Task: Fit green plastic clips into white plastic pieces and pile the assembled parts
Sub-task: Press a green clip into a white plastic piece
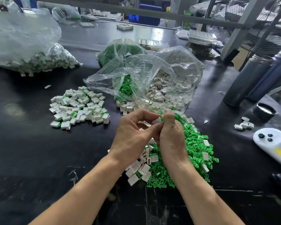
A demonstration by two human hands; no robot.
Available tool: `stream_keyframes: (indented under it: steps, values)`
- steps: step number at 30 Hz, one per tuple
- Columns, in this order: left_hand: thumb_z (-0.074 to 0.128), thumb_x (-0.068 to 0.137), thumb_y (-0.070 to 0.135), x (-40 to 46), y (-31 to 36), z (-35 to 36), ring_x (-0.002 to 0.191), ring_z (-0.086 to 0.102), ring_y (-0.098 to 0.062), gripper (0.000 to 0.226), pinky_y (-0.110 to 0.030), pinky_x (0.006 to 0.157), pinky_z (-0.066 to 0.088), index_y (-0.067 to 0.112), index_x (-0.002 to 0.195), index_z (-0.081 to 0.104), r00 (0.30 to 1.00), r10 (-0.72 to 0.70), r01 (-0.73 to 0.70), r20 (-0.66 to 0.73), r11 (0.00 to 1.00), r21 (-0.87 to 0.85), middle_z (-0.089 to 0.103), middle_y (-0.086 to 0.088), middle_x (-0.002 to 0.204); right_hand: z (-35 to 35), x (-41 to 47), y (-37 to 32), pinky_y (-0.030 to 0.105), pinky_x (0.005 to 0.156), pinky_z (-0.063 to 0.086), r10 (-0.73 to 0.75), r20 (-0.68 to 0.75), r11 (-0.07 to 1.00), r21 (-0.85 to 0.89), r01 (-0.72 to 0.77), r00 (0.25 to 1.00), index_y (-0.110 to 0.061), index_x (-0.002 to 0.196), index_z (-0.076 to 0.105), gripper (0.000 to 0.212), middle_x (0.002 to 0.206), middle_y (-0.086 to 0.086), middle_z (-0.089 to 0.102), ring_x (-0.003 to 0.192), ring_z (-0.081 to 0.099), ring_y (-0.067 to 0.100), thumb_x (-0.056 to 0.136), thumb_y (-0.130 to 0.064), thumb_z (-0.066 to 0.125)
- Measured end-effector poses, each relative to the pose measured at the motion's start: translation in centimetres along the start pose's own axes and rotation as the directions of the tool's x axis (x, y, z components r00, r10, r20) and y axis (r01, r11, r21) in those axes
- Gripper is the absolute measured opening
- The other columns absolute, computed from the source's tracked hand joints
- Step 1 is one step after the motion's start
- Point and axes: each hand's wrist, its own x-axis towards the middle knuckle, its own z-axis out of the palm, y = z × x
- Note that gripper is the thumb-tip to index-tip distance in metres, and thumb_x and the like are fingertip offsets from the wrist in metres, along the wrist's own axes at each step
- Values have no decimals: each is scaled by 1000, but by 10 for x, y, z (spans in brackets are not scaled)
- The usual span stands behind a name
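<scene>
left hand (133, 135) raised above the black counter (31, 151), fingers curled, pinching small white rectangular plastic piece (157, 121) | right hand (170, 137) thumb up, grip closed on same piece | piece's axis unclear | loose green plastic clips (196, 148) underneath | heap of assembled white-and-green parts (79, 106) at left

Glossy black tabletop (31, 143) catching pale overhead glare, grey metal shelf frame (238, 28) at the far right, blue crates (146, 18) behind a grey rail (104, 8), two dark cylinders (250, 78) standing at the right edge, cluttered workshop beyond
</scene>
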Motion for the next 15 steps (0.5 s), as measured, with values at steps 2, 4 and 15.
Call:
stream_keyframes:
  steps: [2,4,15]
  values:
    - [82,82,3,-1,1,1,81,72,-21,17,-33,74,62,3,97,74,1000,16,-16,-2,1000,-18,76,-5,95,1,-1,0,11,51,44,-14,-4,1000,14,14,1000,-42,51,65,68,48,-21,56,48,55,-4,103,-53,25]
    - [82,82,1,-2,2,2,81,72,-23,17,-34,73,61,1,97,74,999,37,-37,-8,999,-11,76,-8,98,2,-2,2,26,70,58,4,-28,1000,29,-3,1000,-46,61,71,59,66,-15,71,69,70,1,100,-55,28]
    - [77,91,12,-1,3,-3,94,74,-30,19,-51,85,62,14,109,74,998,-42,42,46,999,11,76,-6,103,1,4,4,27,68,52,-4,-58,999,46,7,998,-44,64,72,55,64,-16,69,65,67,-1,102,-49,33]
